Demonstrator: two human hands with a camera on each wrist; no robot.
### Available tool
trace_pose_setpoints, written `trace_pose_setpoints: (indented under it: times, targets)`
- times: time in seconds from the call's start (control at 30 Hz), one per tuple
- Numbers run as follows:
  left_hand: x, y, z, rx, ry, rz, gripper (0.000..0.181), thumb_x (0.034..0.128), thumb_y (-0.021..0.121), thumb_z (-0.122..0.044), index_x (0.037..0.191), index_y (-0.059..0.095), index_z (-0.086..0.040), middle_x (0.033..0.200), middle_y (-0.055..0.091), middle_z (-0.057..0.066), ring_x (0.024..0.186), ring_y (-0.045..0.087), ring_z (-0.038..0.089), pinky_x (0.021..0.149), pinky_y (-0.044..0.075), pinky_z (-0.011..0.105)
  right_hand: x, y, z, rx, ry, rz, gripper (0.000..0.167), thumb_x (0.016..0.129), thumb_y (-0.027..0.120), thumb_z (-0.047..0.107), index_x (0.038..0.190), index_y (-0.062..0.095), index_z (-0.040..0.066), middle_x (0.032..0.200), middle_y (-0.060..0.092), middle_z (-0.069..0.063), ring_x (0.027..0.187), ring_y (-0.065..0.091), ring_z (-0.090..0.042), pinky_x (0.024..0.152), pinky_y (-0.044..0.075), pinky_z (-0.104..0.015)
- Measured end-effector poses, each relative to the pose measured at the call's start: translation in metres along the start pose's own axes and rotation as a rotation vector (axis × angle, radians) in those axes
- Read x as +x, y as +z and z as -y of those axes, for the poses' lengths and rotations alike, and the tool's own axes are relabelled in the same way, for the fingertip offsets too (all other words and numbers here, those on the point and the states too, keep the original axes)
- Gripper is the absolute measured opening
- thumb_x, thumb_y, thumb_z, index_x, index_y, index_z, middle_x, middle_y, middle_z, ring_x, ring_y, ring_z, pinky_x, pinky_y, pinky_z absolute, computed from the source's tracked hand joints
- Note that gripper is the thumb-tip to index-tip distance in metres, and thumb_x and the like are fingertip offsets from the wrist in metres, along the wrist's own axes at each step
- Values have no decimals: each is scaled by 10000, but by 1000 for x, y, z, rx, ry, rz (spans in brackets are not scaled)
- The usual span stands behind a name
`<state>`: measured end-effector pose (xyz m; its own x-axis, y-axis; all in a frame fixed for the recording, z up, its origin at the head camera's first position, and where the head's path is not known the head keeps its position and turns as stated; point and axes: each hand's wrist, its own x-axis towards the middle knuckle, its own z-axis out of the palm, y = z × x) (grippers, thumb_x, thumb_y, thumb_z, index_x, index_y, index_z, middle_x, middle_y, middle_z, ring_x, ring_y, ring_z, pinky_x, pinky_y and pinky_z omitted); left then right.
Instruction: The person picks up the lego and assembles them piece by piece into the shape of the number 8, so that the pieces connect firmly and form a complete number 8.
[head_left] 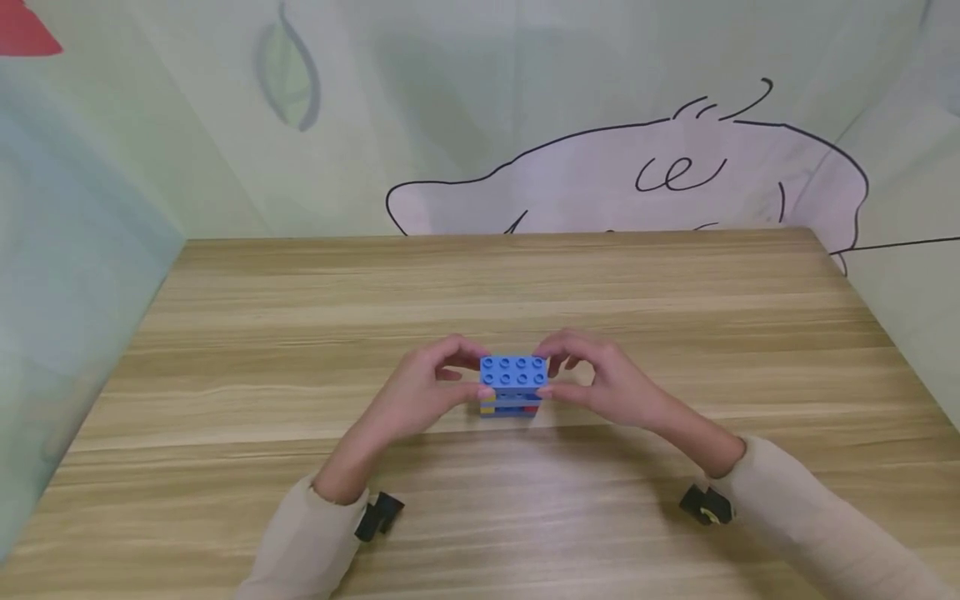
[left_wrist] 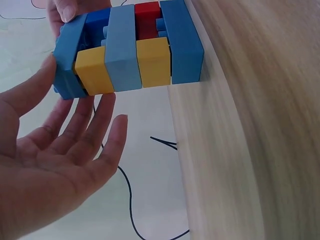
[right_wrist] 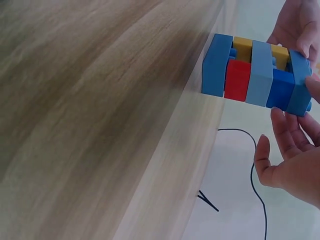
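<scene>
A small tower of toy building blocks stands on the wooden table (head_left: 300, 375) between both hands. On top lies a long blue block (head_left: 513, 372) with two rows of studs. Under it are a yellow block (left_wrist: 94, 70) and a dark blue block (right_wrist: 281, 90), then a light blue block (left_wrist: 123, 55). Lower down, another yellow block (left_wrist: 154, 62) and a red block (right_wrist: 237, 80) rest on a long blue base block (left_wrist: 185, 50). My left hand (head_left: 416, 396) pinches the top block's left end between thumb and fingers. At its right end my right hand (head_left: 618, 387) pinches it likewise.
A black wrist camera (head_left: 379, 517) is strapped by the left sleeve (head_left: 307, 537), another black camera (head_left: 707, 505) by the right sleeve (head_left: 817, 517). Behind the table's far edge hangs a pale backdrop (head_left: 465, 100) with line drawings.
</scene>
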<state>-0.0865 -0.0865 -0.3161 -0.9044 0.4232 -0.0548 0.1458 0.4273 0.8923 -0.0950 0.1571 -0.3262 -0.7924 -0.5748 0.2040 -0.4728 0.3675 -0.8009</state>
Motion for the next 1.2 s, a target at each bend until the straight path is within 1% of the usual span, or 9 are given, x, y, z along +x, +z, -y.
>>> trace_pose_setpoints:
  times: [0.17,0.33,0.43,0.57,0.67,0.8,0.93,1.03,1.2]
  targets:
    - [-1,0,1,-7,-7,-8,344,792,715,-169,1097,595,-65,1078,616,44,1063,547,216,883,467,387,0,1,0,-7,-23,-11,343,758,736,61,1072,600,43,1014,602,-28,853,564,-167,745,507,-422]
    - [-2,0,1,-2,6,-23,338,783,722,-157,1086,604,-63,1086,611,42,1088,529,223,876,473,377,0,2,-1,-50,-49,-12,354,755,742,75,1078,600,45,1021,604,-29,846,564,-157,737,509,-416]
    - [-2,1,1,-4,16,-28,335,780,724,-137,1081,605,-53,1087,611,49,1092,527,228,869,477,375,0,1,1,-107,-85,-15,356,756,744,89,1081,605,40,1028,606,-37,841,548,-148,725,509,-399]
    - [-3,1,0,5,34,-33,337,769,730,-110,1074,604,-41,1084,611,58,1086,531,235,857,484,378,0,1,1,-183,-159,-22,354,752,745,84,1074,611,21,1036,609,-57,832,526,-150,707,499,-378]
    - [-3,0,-1,17,41,-35,342,762,735,-102,1072,603,-39,1083,607,59,1081,532,236,853,485,384,0,0,1,-231,-206,-27,359,741,750,84,1065,615,9,1048,612,-84,844,532,-165,740,477,-381]
    - [-4,0,-1,28,38,-39,350,758,739,-101,1075,602,-41,1083,603,57,1078,531,237,855,483,401,0,0,3,-296,-234,-33,373,736,754,118,1064,620,0,1063,612,-108,876,547,-171,792,433,-391]
    - [-5,1,-2,35,42,-44,354,750,743,-93,1071,603,-40,1080,602,60,1074,532,240,851,483,414,0,1,4,-349,-259,-35,369,748,741,154,1059,626,-7,1065,612,-121,967,555,-217,817,417,-403]
    - [-6,1,-3,55,50,-47,357,743,748,-97,1066,605,-44,1077,601,57,1071,533,240,846,485,411,-2,2,3,-362,-265,-42,359,753,737,169,1051,633,-2,1063,614,-111,1025,539,-242,827,414,-406]
    - [-7,1,-4,117,54,-56,364,740,752,-121,1067,609,-53,1073,603,48,1060,537,230,842,486,393,-3,4,0,-326,-259,-66,364,742,746,139,1057,620,9,1039,613,-77,914,547,-193,794,436,-381]
